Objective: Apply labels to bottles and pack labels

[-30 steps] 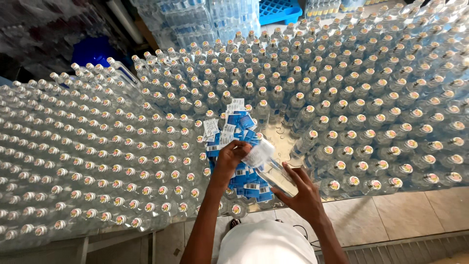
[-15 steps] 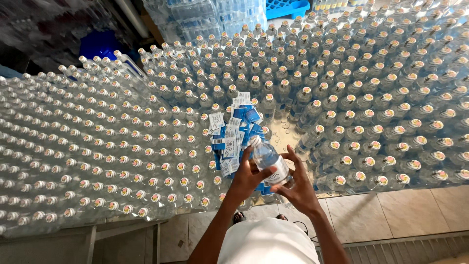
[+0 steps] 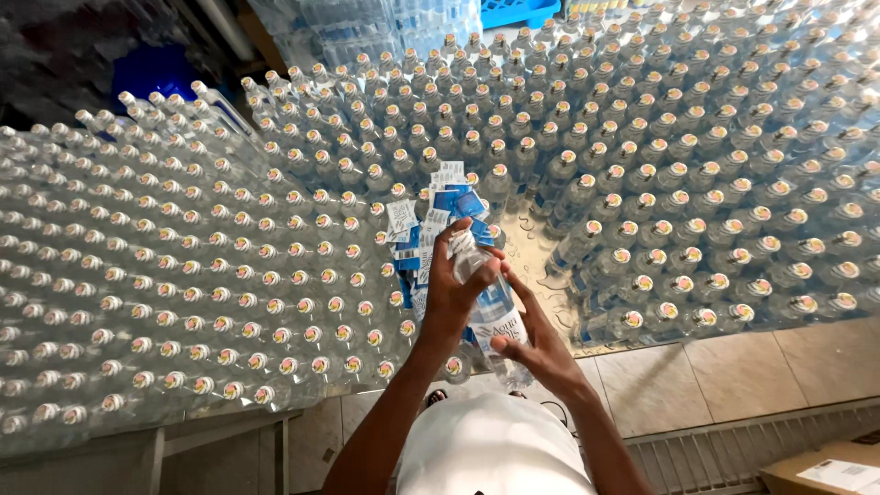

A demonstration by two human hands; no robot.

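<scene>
Both my hands hold one clear plastic water bottle (image 3: pixel 490 307) with a blue and white label, tilted over the near edge of the table. My left hand (image 3: pixel 451 291) wraps its upper part near the cap. My right hand (image 3: pixel 533 341) supports the lower part, fingers spread along the label. Just beyond the bottle lies a loose pile of blue and white labels (image 3: pixel 431 220) on top of the standing bottles.
A steel table (image 3: pixel 527 247) is packed with several capped clear bottles (image 3: pixel 202 266) on all sides, leaving a small bare gap at the centre right. Shrink-wrapped bottle packs (image 3: pixel 385 23) stand behind. A cardboard box (image 3: pixel 825 472) sits on the tiled floor (image 3: pixel 742 367) at lower right.
The bottle has swung from lying sideways in my right hand to nearly upright between both hands. My left hand left the label pile and closed on the bottle's top.
</scene>
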